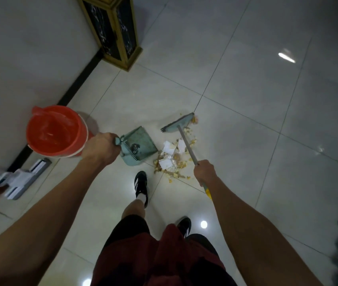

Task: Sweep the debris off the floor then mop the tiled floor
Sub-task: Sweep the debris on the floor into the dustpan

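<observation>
Left hand [99, 148] fisted around the handle of the teal dustpan [141, 144], whose pan rests on the tiled floor [246, 89] with its open edge toward 3 o'clock. Right hand [204, 172] clamped on the broom [186, 145] shaft; broom head sits on the floor at 12 o'clock of the debris [174, 159]. Debris pile, white paper scraps and yellowish crumbs, lies just beside the dustpan mouth, between pan and broom shaft. Orange bucket [55, 131] with plastic liner at 9 o'clock of the dustpan, near the wall. Flat mop [22, 178] head lies on the floor at 7 o'clock of the bucket. One shoe [141, 187] planted at 6 o'clock of the pan.
</observation>
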`<action>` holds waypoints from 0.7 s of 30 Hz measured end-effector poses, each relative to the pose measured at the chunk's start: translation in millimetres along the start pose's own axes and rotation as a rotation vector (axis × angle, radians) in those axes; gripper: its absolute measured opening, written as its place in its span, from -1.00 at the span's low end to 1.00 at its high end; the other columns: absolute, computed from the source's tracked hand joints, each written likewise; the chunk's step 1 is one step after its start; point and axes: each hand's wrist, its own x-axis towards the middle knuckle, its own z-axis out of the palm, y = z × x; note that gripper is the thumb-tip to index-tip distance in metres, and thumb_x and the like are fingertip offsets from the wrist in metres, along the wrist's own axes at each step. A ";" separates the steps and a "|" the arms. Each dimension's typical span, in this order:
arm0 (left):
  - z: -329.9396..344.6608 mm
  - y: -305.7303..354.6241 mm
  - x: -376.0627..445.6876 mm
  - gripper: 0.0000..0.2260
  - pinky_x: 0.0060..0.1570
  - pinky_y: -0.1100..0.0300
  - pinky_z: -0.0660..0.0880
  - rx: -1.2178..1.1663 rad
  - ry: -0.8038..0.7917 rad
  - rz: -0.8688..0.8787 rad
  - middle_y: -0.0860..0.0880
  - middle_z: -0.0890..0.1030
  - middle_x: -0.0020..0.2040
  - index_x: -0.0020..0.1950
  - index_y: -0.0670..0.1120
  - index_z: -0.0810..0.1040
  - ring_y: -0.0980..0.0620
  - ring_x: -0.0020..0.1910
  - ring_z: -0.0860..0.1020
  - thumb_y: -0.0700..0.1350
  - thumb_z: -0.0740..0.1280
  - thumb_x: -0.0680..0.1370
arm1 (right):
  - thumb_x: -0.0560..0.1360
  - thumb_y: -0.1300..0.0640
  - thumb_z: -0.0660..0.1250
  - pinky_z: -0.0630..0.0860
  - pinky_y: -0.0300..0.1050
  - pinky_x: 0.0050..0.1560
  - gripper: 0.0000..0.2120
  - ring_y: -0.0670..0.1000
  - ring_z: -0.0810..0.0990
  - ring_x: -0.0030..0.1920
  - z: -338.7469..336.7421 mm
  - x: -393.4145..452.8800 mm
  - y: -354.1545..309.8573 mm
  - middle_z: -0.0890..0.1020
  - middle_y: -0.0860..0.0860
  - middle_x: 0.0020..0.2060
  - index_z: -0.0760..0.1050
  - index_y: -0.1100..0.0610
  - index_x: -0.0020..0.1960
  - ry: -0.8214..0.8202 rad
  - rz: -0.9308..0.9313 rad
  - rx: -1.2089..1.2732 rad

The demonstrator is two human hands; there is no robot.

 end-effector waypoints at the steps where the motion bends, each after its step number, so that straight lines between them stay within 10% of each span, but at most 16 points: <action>1: -4.3 -2.4 18.0 -0.86 -0.19 0.02 0.63 -0.002 -0.021 0.010 -0.10 0.65 -0.18 -0.16 0.03 0.53 -0.18 -0.22 0.64 0.03 0.29 0.56 | 0.56 0.26 0.16 0.51 -0.18 -0.58 -0.76 0.12 0.62 -0.44 -1.2 9.9 -11.3 0.62 0.15 -0.20 0.55 0.28 0.12 0.016 0.018 0.017; 21: -42.2 -6.1 233.0 -0.87 -0.17 0.05 0.60 0.014 -0.162 0.169 -0.07 0.62 -0.17 -0.04 0.07 0.60 -0.16 -0.20 0.60 0.03 0.28 0.58 | 0.53 0.26 0.18 0.66 0.13 0.01 -0.70 0.27 0.67 0.01 -16.8 168.3 -165.3 0.65 0.26 0.03 0.55 0.27 0.19 0.098 0.155 0.233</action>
